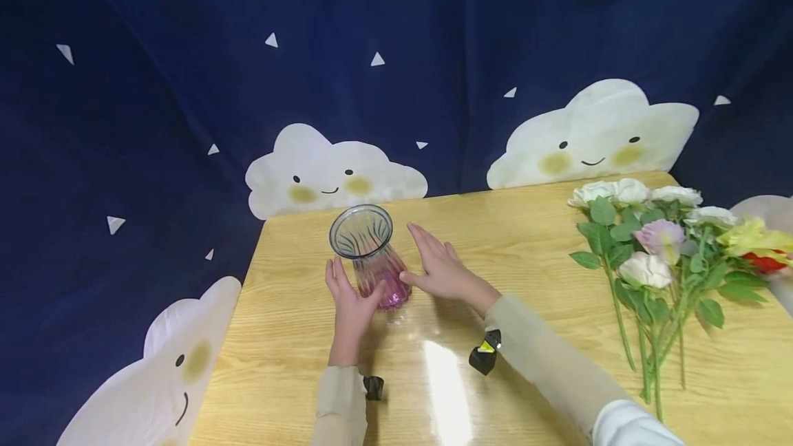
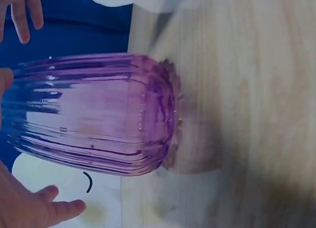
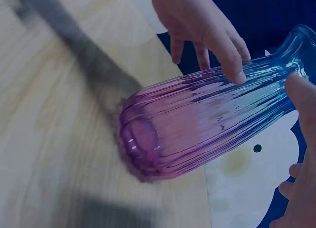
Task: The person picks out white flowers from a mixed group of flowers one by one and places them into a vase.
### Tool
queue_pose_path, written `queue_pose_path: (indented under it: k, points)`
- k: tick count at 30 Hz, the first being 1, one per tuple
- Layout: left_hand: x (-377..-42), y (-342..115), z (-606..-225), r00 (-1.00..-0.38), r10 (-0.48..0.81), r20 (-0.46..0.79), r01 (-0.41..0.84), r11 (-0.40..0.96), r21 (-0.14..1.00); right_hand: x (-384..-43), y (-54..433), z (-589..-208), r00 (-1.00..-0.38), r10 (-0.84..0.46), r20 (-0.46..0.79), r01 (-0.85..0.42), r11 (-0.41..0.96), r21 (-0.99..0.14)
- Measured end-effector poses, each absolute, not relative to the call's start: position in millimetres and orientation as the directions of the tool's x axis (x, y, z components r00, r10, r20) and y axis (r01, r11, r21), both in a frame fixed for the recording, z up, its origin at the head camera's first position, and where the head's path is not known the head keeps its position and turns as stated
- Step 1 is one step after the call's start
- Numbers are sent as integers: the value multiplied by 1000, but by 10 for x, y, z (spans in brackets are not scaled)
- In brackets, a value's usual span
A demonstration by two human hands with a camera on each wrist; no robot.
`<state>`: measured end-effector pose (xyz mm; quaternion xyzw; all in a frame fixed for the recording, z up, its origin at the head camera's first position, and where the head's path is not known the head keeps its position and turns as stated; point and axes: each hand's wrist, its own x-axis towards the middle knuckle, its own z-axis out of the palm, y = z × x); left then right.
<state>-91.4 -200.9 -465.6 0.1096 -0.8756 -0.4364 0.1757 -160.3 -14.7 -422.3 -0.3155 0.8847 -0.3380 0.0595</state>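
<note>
A ribbed glass vase [image 1: 372, 253], pink at its base and blue toward its flared rim, stands upright on the wooden table. To its left is my left hand [image 1: 353, 301], fingers spread and thumb overlapping the lower glass. My right hand [image 1: 442, 270] reaches in from the other side, fingers extended, its thumb tip right by the vase. Seen from the right wrist, the left hand's thumb [image 3: 232, 65] lies against the ribbed side, while the right hand [image 3: 303, 154] appears at the frame's edge with its thumb near the neck. The left wrist view shows the vase's pink base [image 2: 153, 114] on the tabletop.
Artificial flowers [image 1: 659, 239] in white, lilac, yellow and red lie on the right of the table [image 1: 526, 239], their green stems pointing toward me. Behind the table hangs a dark blue cloth [image 1: 372, 102] with smiling clouds and white triangles.
</note>
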Motion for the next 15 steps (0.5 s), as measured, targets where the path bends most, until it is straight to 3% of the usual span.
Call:
queue_pose_path:
  k: [7, 15]
  points:
    - [-999, -2101, -4631, -946, -234, 225, 38, 608, 793, -1720, -355, -4103, -810, -582, 75, -449, 533, -717]
    - [-1081, -2159, -4560, -941, -211, 264, 58, 671, 740, -1799, -535, -4051, -802, -590, 95, -419, 442, -793]
